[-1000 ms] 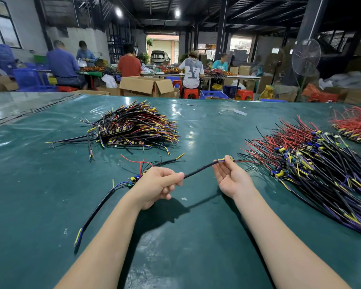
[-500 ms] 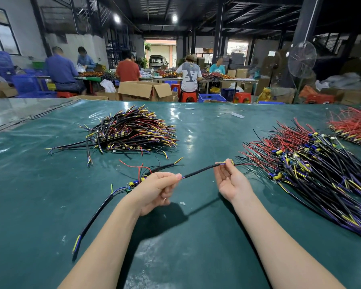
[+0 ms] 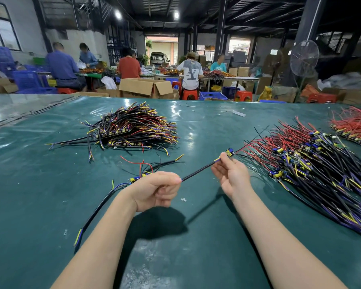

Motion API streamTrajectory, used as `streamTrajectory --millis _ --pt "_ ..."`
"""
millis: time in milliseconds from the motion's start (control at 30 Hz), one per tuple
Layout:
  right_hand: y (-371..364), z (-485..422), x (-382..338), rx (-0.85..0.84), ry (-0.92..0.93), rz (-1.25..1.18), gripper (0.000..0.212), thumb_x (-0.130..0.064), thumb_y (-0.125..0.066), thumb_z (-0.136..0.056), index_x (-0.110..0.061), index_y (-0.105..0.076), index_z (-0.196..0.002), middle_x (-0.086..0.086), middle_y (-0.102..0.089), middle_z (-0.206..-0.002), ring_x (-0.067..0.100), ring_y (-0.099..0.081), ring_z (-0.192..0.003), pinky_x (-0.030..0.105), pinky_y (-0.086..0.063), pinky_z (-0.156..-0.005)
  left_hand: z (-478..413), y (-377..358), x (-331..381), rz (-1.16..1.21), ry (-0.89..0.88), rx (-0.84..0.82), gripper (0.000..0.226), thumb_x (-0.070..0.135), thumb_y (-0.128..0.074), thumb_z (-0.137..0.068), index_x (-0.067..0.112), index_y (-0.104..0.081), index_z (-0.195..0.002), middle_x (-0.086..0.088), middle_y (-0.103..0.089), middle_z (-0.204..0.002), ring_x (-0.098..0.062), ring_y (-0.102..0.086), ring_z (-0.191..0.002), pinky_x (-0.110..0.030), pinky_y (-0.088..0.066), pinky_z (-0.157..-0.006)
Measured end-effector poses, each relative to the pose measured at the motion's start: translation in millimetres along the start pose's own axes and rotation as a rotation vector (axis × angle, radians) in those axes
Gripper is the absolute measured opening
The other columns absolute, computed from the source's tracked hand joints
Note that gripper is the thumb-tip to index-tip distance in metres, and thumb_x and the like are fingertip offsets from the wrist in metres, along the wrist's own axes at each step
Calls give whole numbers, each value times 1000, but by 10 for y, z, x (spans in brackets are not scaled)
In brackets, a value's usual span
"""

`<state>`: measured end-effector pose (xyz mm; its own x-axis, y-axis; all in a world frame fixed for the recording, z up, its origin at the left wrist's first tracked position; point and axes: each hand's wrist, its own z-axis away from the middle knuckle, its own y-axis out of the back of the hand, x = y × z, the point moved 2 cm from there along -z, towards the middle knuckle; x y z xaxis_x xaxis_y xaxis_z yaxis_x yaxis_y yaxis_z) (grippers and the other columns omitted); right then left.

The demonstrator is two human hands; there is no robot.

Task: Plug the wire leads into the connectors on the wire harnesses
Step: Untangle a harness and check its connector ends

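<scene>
Left hand: the left hand [image 3: 158, 189] is curled, and its thumb and forefinger pinch the near end of a black sheathed cable [image 3: 198, 171].
Right hand: the right hand [image 3: 231, 176], palm turned to the camera, pinches the far end of the same cable between thumb and fingers, just under the connector.
Cable: it runs straight between the two hands, lifted above the table, rising toward 2 o'clock.
Connector: a small yellow and blue connector [image 3: 229, 152] sits at the right fingertips; thin red and black leads [image 3: 248, 145] go out of it toward 2 o'clock.
Loose harness: a single black harness [image 3: 97, 209] lies on the table behind the left wrist, with its yellow and purple tips at 7 o'clock.
Heaps: a dark heap of harnesses [image 3: 133, 130] lies at 11 o'clock from the hands; a large heap of red, black, yellow and purple harnesses [image 3: 313, 163] at 3 o'clock, near the right hand; a small heap of red wires [image 3: 354, 126] at 2 o'clock, further away.
Table: a dark green glossy table cover [image 3: 196, 257] carries all of these.
Background: seated people work at far tables at 12 o'clock; an open brown cardboard box [image 3: 146, 86] and a round standing fan [image 3: 304, 58] stand there.
</scene>
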<state>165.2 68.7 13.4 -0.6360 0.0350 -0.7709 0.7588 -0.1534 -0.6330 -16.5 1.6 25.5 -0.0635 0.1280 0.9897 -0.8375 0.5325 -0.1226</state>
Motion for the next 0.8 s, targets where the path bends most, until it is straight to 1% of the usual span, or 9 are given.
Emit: streamTrajectory --millis 67,133,200,300,367,500,567,667,800 --pt "-3 10 20 -15 -33 -15 24 -7 -49 -94 -10 -48 -70 -2 -55 -39 4 -54 -34 16 -48 -40 13 26 -27 -66 89 11 43 32 -58 -75 23 -38 -38 9 -27 -41 -6 -22 -39 -16 -29 -43" --pt "-20 12 14 -37 -46 -8 25 -7 -49 -94 -10 -48 -69 -2 -56 -39 4 -55 -36 15 -48 -40 -2 28 -41 -77 171 53 50 47 -57 -77 22 -37 -39 8 -25 -43 -8 -23 -41 -16 -31 -44" --pt "-47 26 14 -71 -48 28 26 -7 -49 -93 -10 -48 -67 -2 -57 -40 4 -56 -36 15 -48 -40 -53 10 -60 -91 224 161 51 57 -42 -81 21 -37 -45 7 -27 -44 -11 -25 -47 -16 -34 -42" --pt "-114 88 71 -143 -65 104 26 -8 -49 -94 -10 -47 -68 -2 -57 -42 4 -56 -37 15 -48 -41 -150 -66 -94 -58 204 308 43 47 -37 -94 20 -43 -61 9 -40 -47 -7 -37 -42 -15 -38 -39" --pt "-168 139 127 -199 -80 150 25 -7 -48 -94 -10 -48 -70 -2 -58 -43 5 -56 -37 16 -48 -41 -192 -134 -117 -84 187 348 39 43 -37 -96 21 -44 -66 10 -43 -46 -4 -39 -37 -13 -34 -36" --pt "-233 201 206 -277 -111 209 22 -7 -47 -94 -12 -47 -73 -3 -56 -42 4 -55 -37 15 -48 -40 -236 -231 -130 -157 157 317 45 44 -28 -99 20 -32 -61 11 -27 -41 -3 -20 -30 -12 -16 -31" --pt "-237 206 218 -282 -110 215 22 -7 -47 -94 -12 -46 -73 -3 -56 -42 4 -55 -37 15 -48 -41 -248 -257 -139 -204 140 327 46 44 -25 -99 21 -30 -60 11 -26 -39 -4 -20 -30 -12 -16 -31" --pt "-227 200 221 -281 -112 207 23 -7 -47 -94 -12 -47 -72 -3 -56 -42 5 -55 -37 16 -49 -42 -263 -275 -150 -278 100 378 46 44 -26 -99 20 -33 -61 12 -34 -37 -4 -29 -29 -11 -21 -33" --pt "-219 205 245 -279 -126 169 23 -6 -48 -94 -9 -48 -71 -3 -56 -43 6 -57 -39 17 -50 -44 -264 -283 -124 -366 -13 407 45 36 -29 -100 18 -28 -59 5 -23 -45 -6 -17 -32 -13 -17 -34"
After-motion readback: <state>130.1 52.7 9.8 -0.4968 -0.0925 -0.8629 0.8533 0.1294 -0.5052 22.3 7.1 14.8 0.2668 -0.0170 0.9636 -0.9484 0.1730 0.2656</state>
